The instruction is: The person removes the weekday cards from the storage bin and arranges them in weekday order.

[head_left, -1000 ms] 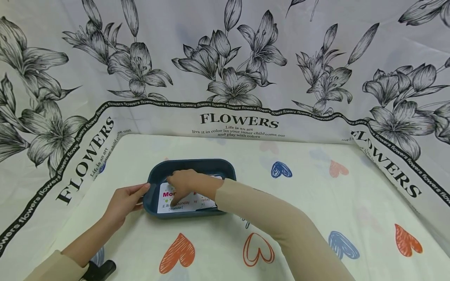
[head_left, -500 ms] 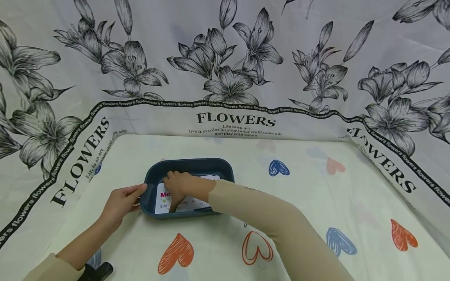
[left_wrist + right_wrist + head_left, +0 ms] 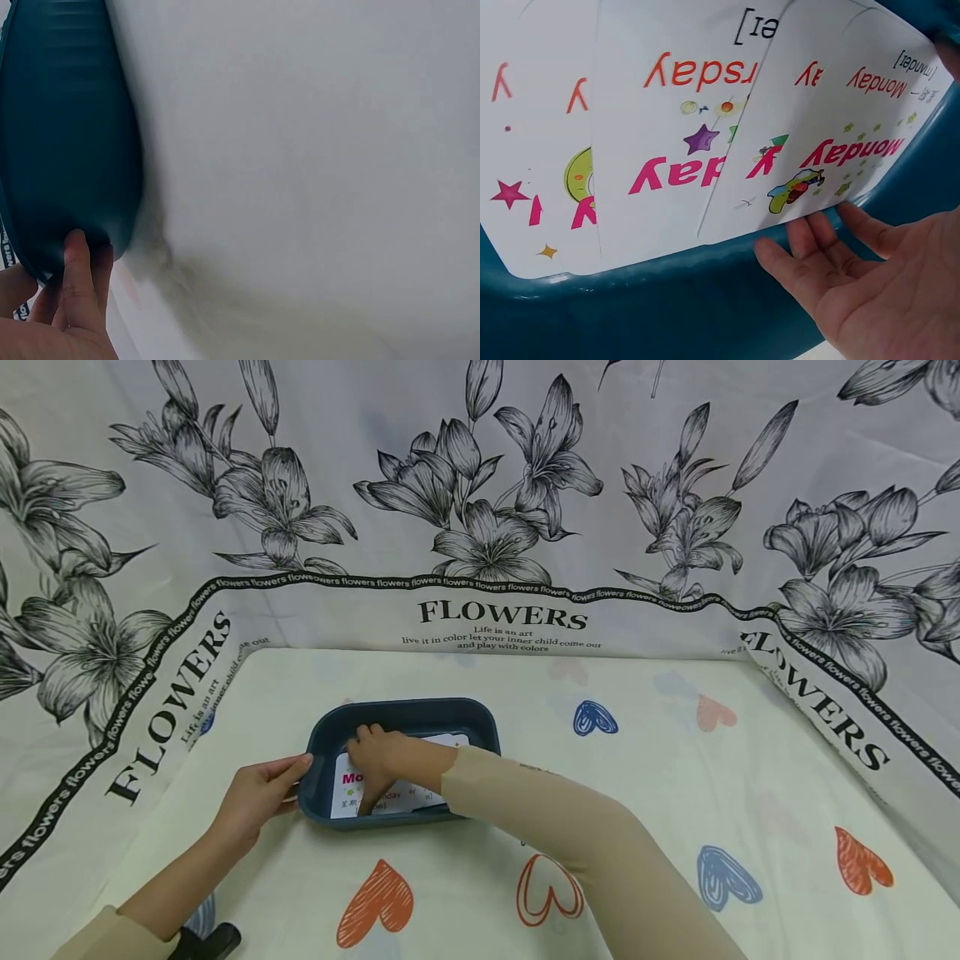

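L hand (image 3: 255,789), fingers curled, pinches tray (image 3: 412,717) at L end, on table (image 3: 645,802). R hand (image 3: 378,758), part-open, grips Monday card (image 3: 832,150) edge to edge inside; firmness unclear. All visible cards (image 3: 652,127) overlap in tray, none seen out, so handling's prob. early. R arm (image 3: 547,802) hides some print; card count unclear. Floral cloth (image 3: 487,539) behind cut off up top.

The counter (image 3: 787,768) is cream-white and shows printed hearts (image 3: 377,906) in red and blue; slightly left of the frame's middle stands a dark blue tray (image 3: 420,714).
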The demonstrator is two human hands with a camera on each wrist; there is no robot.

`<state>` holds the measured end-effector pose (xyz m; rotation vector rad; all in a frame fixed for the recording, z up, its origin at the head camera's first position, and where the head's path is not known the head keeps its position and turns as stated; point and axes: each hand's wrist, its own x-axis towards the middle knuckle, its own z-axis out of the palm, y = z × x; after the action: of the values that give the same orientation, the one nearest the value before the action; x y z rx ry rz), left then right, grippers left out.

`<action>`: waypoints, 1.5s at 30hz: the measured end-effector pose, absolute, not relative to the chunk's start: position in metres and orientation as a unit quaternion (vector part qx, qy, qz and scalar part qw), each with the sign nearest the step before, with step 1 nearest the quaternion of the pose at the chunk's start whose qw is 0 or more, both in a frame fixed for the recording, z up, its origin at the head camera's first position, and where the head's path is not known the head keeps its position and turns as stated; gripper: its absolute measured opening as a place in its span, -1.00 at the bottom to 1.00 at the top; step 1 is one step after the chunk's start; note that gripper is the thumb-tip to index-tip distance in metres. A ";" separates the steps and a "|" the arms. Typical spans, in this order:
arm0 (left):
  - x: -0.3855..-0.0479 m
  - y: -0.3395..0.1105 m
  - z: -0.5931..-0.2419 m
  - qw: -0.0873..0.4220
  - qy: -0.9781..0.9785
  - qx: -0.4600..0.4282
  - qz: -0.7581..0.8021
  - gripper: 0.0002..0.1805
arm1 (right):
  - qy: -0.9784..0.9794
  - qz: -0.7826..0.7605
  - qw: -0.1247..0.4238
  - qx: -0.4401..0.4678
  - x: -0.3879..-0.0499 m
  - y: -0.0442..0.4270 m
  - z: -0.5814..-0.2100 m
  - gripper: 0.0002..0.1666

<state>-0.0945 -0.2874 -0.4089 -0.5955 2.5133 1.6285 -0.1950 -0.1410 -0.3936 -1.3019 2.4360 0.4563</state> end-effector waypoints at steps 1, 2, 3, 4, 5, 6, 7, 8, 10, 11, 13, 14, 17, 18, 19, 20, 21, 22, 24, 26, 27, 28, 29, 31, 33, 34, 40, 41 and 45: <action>-0.094 -0.287 -0.409 0.048 0.825 -0.190 0.531 -0.30 | 0.857 0.161 0.172 -0.458 -0.195 -0.141 -0.394 0.23; -0.094 -0.287 -0.409 0.049 0.824 -0.190 0.532 -0.30 | 0.858 0.160 0.173 -0.457 -0.194 -0.141 -0.393 0.23; -0.094 -0.287 -0.409 0.049 0.823 -0.190 0.533 -0.30 | 0.858 0.159 0.174 -0.457 -0.194 -0.141 -0.394 0.22; -0.094 -0.287 -0.408 0.050 0.822 -0.191 0.534 -0.29 | 0.857 0.160 0.175 -0.457 -0.194 -0.141 -0.393 0.22; -0.093 -0.287 -0.408 0.050 0.822 -0.191 0.535 -0.29 | 0.858 0.159 0.176 -0.456 -0.195 -0.142 -0.394 0.22; -0.093 -0.287 -0.409 0.051 0.822 -0.191 0.534 -0.30 | 0.858 0.158 0.176 -0.457 -0.195 -0.141 -0.393 0.22; -0.093 -0.287 -0.409 0.051 0.822 -0.191 0.534 -0.29 | 0.857 0.158 0.177 -0.457 -0.195 -0.141 -0.393 0.22; -0.093 -0.287 -0.409 0.050 0.823 -0.191 0.533 -0.30 | 0.857 0.156 0.177 -0.457 -0.195 -0.141 -0.393 0.22; -0.093 -0.287 -0.409 0.048 0.824 -0.192 0.531 -0.30 | 0.856 0.156 0.178 -0.459 -0.195 -0.141 -0.393 0.22; -0.094 -0.286 -0.409 0.043 0.821 -0.198 0.533 -0.30 | 0.856 0.156 0.179 -0.459 -0.195 -0.141 -0.393 0.22; -0.094 -0.287 -0.409 0.042 0.822 -0.199 0.532 -0.30 | 0.855 0.159 0.179 -0.461 -0.196 -0.141 -0.392 0.22; -0.094 -0.287 -0.410 0.042 0.822 -0.199 0.533 -0.30 | 0.854 0.161 0.179 -0.461 -0.196 -0.141 -0.392 0.23; -0.094 -0.289 -0.411 0.042 0.820 -0.196 0.536 -0.25 | 0.851 0.168 0.178 -0.464 -0.197 -0.142 -0.391 0.23; -0.094 -0.290 -0.412 0.045 0.820 -0.193 0.538 -0.23 | 0.851 0.168 0.178 -0.464 -0.197 -0.142 -0.391 0.22; -0.095 -0.291 -0.414 0.046 0.816 -0.194 0.543 -0.22 | 0.851 0.167 0.177 -0.464 -0.198 -0.142 -0.390 0.22; -0.095 -0.293 -0.416 0.047 0.812 -0.195 0.548 -0.20 | 0.852 0.166 0.178 -0.465 -0.198 -0.142 -0.389 0.22; -0.095 -0.294 -0.417 0.047 0.811 -0.190 0.552 -0.18 | 0.852 0.163 0.177 -0.465 -0.198 -0.142 -0.389 0.21; -0.096 -0.295 -0.418 0.048 0.807 -0.191 0.556 -0.17 | 0.852 0.161 0.177 -0.466 -0.198 -0.142 -0.389 0.20; -0.096 -0.296 -0.421 0.045 0.800 -0.198 0.564 -0.16 | 0.852 0.153 0.178 -0.467 -0.198 -0.142 -0.388 0.19; -0.096 -0.295 -0.419 0.044 0.806 -0.190 0.559 -0.16 | 0.850 0.148 0.176 -0.474 -0.198 -0.142 -0.388 0.19; -0.095 -0.294 -0.417 0.043 0.809 -0.189 0.555 -0.17 | 0.848 0.149 0.174 -0.478 -0.198 -0.141 -0.388 0.18; -0.095 -0.292 -0.416 0.043 0.810 -0.194 0.552 -0.18 | 0.846 0.150 0.174 -0.480 -0.198 -0.141 -0.388 0.18; -0.094 -0.291 -0.414 0.043 0.813 -0.193 0.548 -0.21 | 0.845 0.151 0.173 -0.484 -0.198 -0.141 -0.388 0.16; -0.093 -0.288 -0.410 0.047 0.820 -0.188 0.538 -0.25 | 0.840 0.155 0.171 -0.490 -0.197 -0.140 -0.387 0.13; -0.093 -0.286 -0.408 0.048 0.822 -0.192 0.534 -0.28 | 0.837 0.159 0.173 -0.495 -0.196 -0.139 -0.386 0.06; -0.093 -0.286 -0.407 0.049 0.822 -0.194 0.534 -0.29 | 0.835 0.161 0.173 -0.496 -0.196 -0.138 -0.385 0.03; -0.093 -0.286 -0.407 0.049 0.820 -0.194 0.537 -0.29 | 0.835 0.165 0.165 -0.498 -0.194 -0.135 -0.387 -0.03; -0.093 -0.286 -0.407 0.049 0.819 -0.193 0.538 -0.29 | 0.837 0.165 0.163 -0.496 -0.194 -0.134 -0.388 0.00; -0.093 -0.287 -0.407 0.048 0.819 -0.191 0.539 -0.29 | 0.839 0.159 0.165 -0.493 -0.195 -0.133 -0.390 0.07</action>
<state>-0.0931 -0.2866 -0.4074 -0.5811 2.4976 1.6447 -0.1951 -0.1330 -0.3902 -1.4047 2.3911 0.4528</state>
